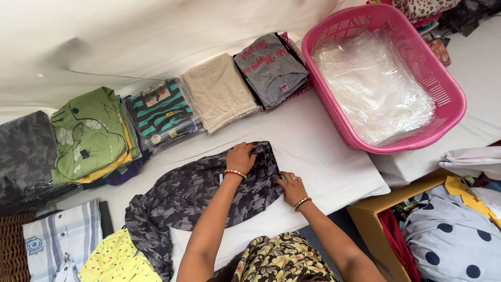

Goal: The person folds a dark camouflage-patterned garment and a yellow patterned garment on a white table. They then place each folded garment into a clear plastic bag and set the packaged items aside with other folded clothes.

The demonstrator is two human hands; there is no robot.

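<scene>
A grey camouflage shirt (188, 196) lies spread on the white sheet in front of me. My left hand (240, 156) presses down on its upper right part, fingers curled over a fold of cloth. My right hand (290, 187) rests flat at the shirt's right edge, fingers spread and touching the fabric. Both wrists wear beaded bracelets.
A row of folded garments sits behind: grey camouflage (26, 156), green (88, 133), striped (162, 109), beige (219, 91), grey printed (271, 68). A pink basket (449, 89) holds clear plastic bags. A cardboard box (370, 209) with clothes stands at right. Checked and yellow shirts lie lower left.
</scene>
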